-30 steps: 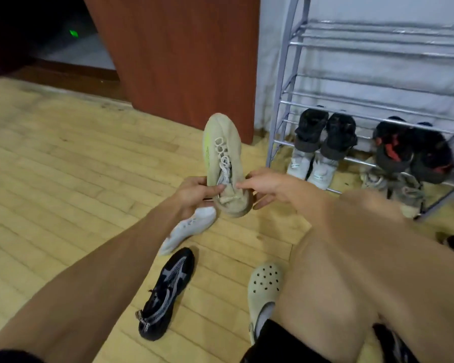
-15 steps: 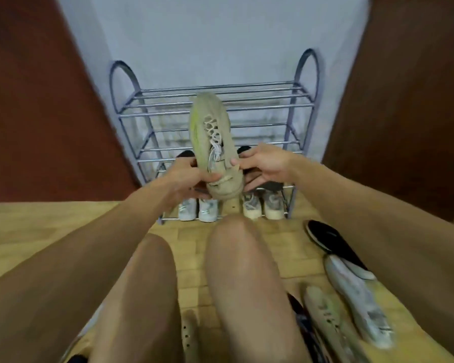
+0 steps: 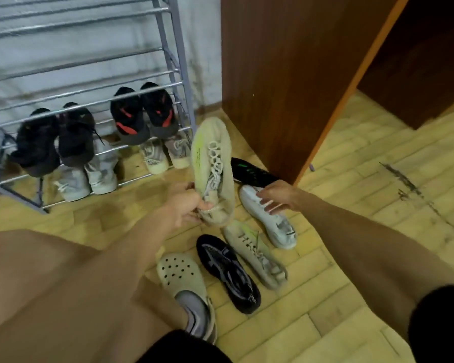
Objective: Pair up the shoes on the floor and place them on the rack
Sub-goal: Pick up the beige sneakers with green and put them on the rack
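Observation:
My left hand (image 3: 185,208) grips the heel of a beige laced sneaker (image 3: 212,163), held toe-up above the floor. A matching beige sneaker (image 3: 254,254) lies on the floor below it. My right hand (image 3: 278,196) hovers with fingers spread over a white sneaker (image 3: 270,218), touching or nearly touching it. A black sneaker (image 3: 228,271) lies between the beige one and the cream clog (image 3: 180,273) on my foot. Another black shoe (image 3: 252,172) lies by the cabinet. The metal shoe rack (image 3: 168,61) stands at the back left.
The rack's low shelves hold black sneakers (image 3: 55,137), black-and-red sneakers (image 3: 144,116), white sneakers (image 3: 87,176) and grey-beige ones (image 3: 165,153). A brown wooden cabinet (image 3: 286,74) stands right of the rack. My bare knee (image 3: 50,284) fills the lower left. Wood floor extends right.
My right hand let go of the beige sneaker and dropped to the white sneaker on the floor. My left hand alone holds the beige one. My view swung right.

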Demonstrator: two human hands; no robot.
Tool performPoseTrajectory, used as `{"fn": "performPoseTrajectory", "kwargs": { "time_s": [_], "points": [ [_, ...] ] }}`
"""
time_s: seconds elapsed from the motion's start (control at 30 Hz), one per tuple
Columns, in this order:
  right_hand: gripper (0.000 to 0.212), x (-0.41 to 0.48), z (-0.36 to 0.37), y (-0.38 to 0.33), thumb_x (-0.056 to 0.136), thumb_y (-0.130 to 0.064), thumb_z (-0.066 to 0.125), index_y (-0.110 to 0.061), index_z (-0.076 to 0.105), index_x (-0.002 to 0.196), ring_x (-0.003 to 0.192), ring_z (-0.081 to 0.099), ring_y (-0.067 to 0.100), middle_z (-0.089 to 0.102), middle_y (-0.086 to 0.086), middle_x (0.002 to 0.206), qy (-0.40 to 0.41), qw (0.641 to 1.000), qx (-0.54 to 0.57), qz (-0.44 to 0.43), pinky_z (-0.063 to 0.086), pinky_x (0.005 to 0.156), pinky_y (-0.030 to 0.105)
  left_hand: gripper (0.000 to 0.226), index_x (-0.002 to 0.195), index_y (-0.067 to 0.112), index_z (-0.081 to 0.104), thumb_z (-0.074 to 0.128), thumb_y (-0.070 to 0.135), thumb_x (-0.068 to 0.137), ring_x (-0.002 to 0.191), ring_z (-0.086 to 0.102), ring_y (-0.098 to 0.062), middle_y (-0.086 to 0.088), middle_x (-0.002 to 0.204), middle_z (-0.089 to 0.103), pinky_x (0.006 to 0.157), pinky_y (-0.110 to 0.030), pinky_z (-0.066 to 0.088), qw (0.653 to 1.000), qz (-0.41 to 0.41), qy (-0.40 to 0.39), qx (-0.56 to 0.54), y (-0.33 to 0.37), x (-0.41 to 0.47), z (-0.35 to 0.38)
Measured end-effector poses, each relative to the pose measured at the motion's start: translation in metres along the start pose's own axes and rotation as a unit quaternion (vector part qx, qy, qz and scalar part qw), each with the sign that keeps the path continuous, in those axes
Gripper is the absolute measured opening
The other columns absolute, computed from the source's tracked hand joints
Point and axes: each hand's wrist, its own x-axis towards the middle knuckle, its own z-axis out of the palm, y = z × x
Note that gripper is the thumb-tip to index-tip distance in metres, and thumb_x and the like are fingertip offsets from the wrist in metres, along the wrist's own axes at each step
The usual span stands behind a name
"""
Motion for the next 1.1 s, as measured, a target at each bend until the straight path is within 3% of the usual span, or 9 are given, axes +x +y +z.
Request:
{"fn": "performPoseTrajectory", "kwargs": {
  "time_s": [0.13,0.23,0.33,0.43,0.53,0.7,0.8,0.97,1.1],
  "points": [
    [0.038,0.009,0.028,0.07,0.091,-0.03,0.061,0.001,0.061,0.113,0.081,0.059,0.024,0.061,0.011,0.094,-0.058,0.979,-0.171,0.095,0.057,0.073,0.035,0.051,0.119,0.006,0.061,0.071,-0.011,0.073,0.099,0.066,-0.032,-0.008,0.105,0.07,0.086,-0.051,0.056,0.996,-0.055,-0.023,0.064,-0.033,0.003,0.008],
    [0.056,0.005,0.054,0.104,0.092,-0.028,0.06,-0.001,0.045,0.139,0.099,0.059,0.026,0.057,0.012,0.12,-0.094,0.936,-0.323,0.109,0.053,0.09,0.036,0.05,0.119,0.012,0.058,0.069,-0.013,0.076,0.106,0.062,-0.034,-0.008,0.097,0.067,0.091,-0.053,0.053,0.995,-0.055,-0.005,0.085,-0.036,-0.002,0.006],
    [0.079,0.0,0.082,0.128,0.093,-0.019,0.059,-0.001,0.011,0.153,0.117,0.056,0.028,0.035,0.016,0.15,-0.103,0.929,-0.338,0.106,0.054,0.08,0.03,0.042,0.111,0.008,0.062,0.069,-0.013,0.075,0.101,0.063,-0.032,-0.005,0.083,0.065,0.089,-0.052,0.054,0.995,-0.056,0.008,0.087,-0.037,-0.005,0.005],
    [0.09,0.002,0.098,0.142,0.091,-0.015,0.06,0.0,-0.006,0.151,0.122,0.055,0.031,0.034,0.022,0.148,-0.055,0.939,-0.326,0.094,0.053,0.092,0.033,0.039,0.113,0.005,0.061,0.068,-0.011,0.078,0.095,0.06,-0.028,-0.005,0.082,0.064,0.088,-0.048,0.054,0.994,-0.067,0.002,0.081,-0.036,-0.008,0.009],
    [0.098,0.0,0.101,0.143,0.084,-0.01,0.069,0.005,-0.002,0.15,0.119,0.058,0.032,0.039,0.023,0.144,-0.037,0.947,-0.299,0.108,0.054,0.094,0.039,0.043,0.118,0.002,0.059,0.069,-0.01,0.078,0.101,0.061,-0.03,-0.009,0.091,0.065,0.086,-0.046,0.055,0.995,-0.071,0.008,0.07,-0.037,-0.01,0.013],
    [0.062,-0.007,0.089,0.13,0.081,-0.006,0.068,0.012,0.042,0.135,0.105,0.067,0.036,0.06,0.021,0.119,-0.059,0.957,-0.261,0.111,0.058,0.085,0.045,0.047,0.126,0.002,0.056,0.067,-0.01,0.081,0.114,0.059,-0.033,-0.018,0.117,0.064,0.093,-0.049,0.051,0.995,-0.069,0.013,0.067,-0.042,-0.015,0.018],
    [0.067,-0.019,0.073,0.108,0.08,-0.004,0.069,0.0,0.036,0.138,0.1,0.068,0.035,0.06,0.021,0.119,-0.035,0.971,-0.225,0.077,0.06,0.077,0.047,0.044,0.123,0.003,0.058,0.067,-0.008,0.081,0.111,0.059,-0.03,-0.015,0.121,0.064,0.092,-0.048,0.052,0.996,-0.064,0.025,0.062,-0.043,-0.019,0.021],
    [0.054,-0.034,0.044,0.058,0.079,-0.002,0.068,-0.008,0.043,0.126,0.08,0.063,0.029,0.059,0.017,0.104,0.03,0.99,-0.14,0.013,0.057,0.062,0.038,0.042,0.118,0.007,0.064,0.072,-0.004,0.078,0.092,0.062,-0.024,-0.011,0.113,0.068,0.06,-0.036,0.055,0.998,-0.044,0.053,0.012,-0.028,-0.03,0.011],
    [0.049,-0.037,0.035,0.0,0.081,-0.003,0.07,-0.01,0.042,0.12,0.076,0.058,0.026,0.054,0.01,0.099,0.038,0.997,-0.044,-0.056,0.058,0.078,0.052,0.035,0.112,0.0,0.066,0.071,-0.004,0.078,0.092,0.063,-0.028,-0.014,0.108,0.069,0.071,-0.04,0.055,0.995,-0.013,0.091,-0.031,-0.002,-0.04,-0.018]
  ]
}}
